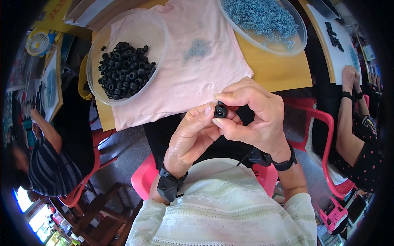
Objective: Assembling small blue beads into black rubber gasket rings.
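Observation:
Just past the near edge of the table, a small black plastic piece point(221, 111) with a round hole facing up sits between my two hands. It resembles a cord stopper. My left hand point(186, 137) pinches its left side, the thumb along it and the other fingers curled beneath. From the right, the thumb and index finger of my right hand point(258, 110) close around its top and bottom. Many similar black pieces point(127, 71) lie heaped in a clear round tub point(162, 30) at the far left.
A pink cloth point(164, 98) covers the table. On it lies a little pile of tiny bluish, spring-like bits point(198, 49); more fill a clear tub point(273, 51) at the far right. People sit at tables point(324, 39) on both sides, with red chairs point(328, 123) beside me.

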The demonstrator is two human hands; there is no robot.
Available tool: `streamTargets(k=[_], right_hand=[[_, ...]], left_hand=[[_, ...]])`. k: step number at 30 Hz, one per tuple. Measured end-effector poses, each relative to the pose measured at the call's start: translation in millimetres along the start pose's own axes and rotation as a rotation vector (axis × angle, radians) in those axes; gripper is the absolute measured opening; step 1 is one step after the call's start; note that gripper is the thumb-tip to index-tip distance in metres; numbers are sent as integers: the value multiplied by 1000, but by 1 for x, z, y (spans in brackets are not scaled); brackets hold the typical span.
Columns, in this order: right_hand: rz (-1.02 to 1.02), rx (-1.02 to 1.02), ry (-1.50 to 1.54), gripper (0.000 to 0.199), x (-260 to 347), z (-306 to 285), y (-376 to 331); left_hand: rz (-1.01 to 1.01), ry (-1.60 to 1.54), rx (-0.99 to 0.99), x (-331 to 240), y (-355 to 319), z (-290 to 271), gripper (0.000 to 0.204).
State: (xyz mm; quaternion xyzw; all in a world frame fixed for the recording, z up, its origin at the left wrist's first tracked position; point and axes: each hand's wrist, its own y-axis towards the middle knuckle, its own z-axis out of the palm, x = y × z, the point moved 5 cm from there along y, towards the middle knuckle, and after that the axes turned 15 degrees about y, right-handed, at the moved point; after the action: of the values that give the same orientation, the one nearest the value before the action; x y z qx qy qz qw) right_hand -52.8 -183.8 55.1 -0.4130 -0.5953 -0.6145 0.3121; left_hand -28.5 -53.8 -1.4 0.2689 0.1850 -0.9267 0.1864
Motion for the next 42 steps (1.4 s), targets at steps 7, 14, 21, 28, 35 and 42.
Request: streamTargets(k=[7,14,21,28,35,42], right_hand=[[49,-66,49,29,-7,1,2],[-36,-114,-39,29,-7,-6,4],[63,-99,-51,27,-4,-8,2],[354,-155,265,27,-31,2,-8],[457,-133,473,26,-49,7,-21],[551,-193,578,26,-53,10,-24]], left_hand=[[61,120,-108,-10,6,-7,36],[365,421,-277,-22,8,-1,34],[685,1116,-433,-40,6,10,40],[832,1409,-444,-52,33,26,38],[891,1449,-485,-44,34,11,43],[930,1391,-593,-45,35,12,43]])
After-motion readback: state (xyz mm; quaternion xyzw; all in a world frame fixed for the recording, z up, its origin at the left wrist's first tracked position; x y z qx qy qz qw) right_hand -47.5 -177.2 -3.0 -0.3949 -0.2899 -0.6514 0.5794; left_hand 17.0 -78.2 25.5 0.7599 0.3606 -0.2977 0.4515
